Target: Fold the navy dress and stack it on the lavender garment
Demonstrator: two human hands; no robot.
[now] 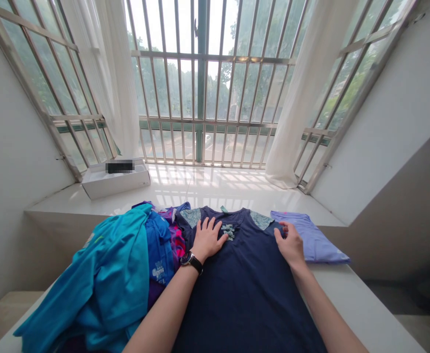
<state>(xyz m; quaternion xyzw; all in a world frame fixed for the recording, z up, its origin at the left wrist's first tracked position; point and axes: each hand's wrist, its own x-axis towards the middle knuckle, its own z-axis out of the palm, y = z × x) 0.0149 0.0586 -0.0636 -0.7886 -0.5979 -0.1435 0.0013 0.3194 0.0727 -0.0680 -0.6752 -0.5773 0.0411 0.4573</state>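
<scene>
**Two hands on one navy shirt**

One navy shirt point(247, 289) lies spread on one white desk point(372, 309), its neckline toward the windowsill point(215, 186) and its lower end running out of view. Two patterned shoulder panels point(262, 220) flank the neckline; one small green tag point(224, 209) shows at the collar, with bow-shaped trim point(229, 231) below it. The left hand point(208, 239) rests palm down on the upper chest, fingers extended and slightly parted, gripping nothing; one black-strapped watch point(191, 262) circles that wrist. The right hand point(291, 244) is at the opposite shoulder edge, thumb and fingers curled; whether they pinch the cloth cannot be told. To the left, at least three garments form one heap: one teal garment point(115, 274), one blue garment point(159, 245) bearing a white print, and one pink-and-purple garment point(178, 242) next to the shirt. To the right, one folded lavender garment point(308, 238) lies just beside the right hand. Beyond, the sill bears one white box point(117, 184) holding one dark, pixelated item point(119, 166). Two white curtains point(291, 113) hang before the barred window point(218, 93).
</scene>
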